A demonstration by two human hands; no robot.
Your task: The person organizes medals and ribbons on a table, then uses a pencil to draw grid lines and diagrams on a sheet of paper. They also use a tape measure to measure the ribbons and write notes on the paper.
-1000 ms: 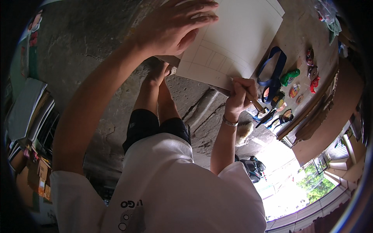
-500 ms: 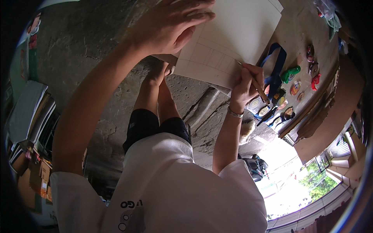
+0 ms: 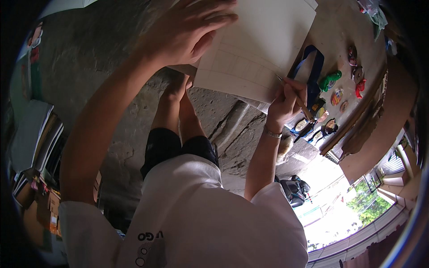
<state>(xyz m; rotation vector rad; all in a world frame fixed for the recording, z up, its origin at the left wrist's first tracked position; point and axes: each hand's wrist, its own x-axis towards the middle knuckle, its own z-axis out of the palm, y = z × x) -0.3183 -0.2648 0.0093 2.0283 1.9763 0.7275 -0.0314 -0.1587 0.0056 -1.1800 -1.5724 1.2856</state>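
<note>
A large white sheet point(image 3: 254, 53) with faint ruled lines and boxes along its near edge lies on a table, its far part cut off by the frame. My left hand point(image 3: 185, 33) rests over the sheet's left side, fingers stretched out and somewhat apart, holding nothing. Near the sheet's lower right edge, my right hand point(image 3: 286, 102) grips a slim brown pencil-like tool point(image 3: 304, 110) with a pointed tip. That tip is at or just above the paper; contact cannot be made out. A metal band circles my right wrist.
Right of the sheet lie a blue ribbon loop point(image 3: 315, 62), a green bundle point(image 3: 330, 80), a red bundle point(image 3: 360, 88) and several round medal-like discs point(image 3: 337, 97). A torn brown board point(image 3: 364, 129) borders that side. Stacked papers point(image 3: 33, 134) stand at far left.
The sheet and my left hand appear slightly farther left in the view. My right hand, still gripping the tool, has shifted a little to the right across the paper.
</note>
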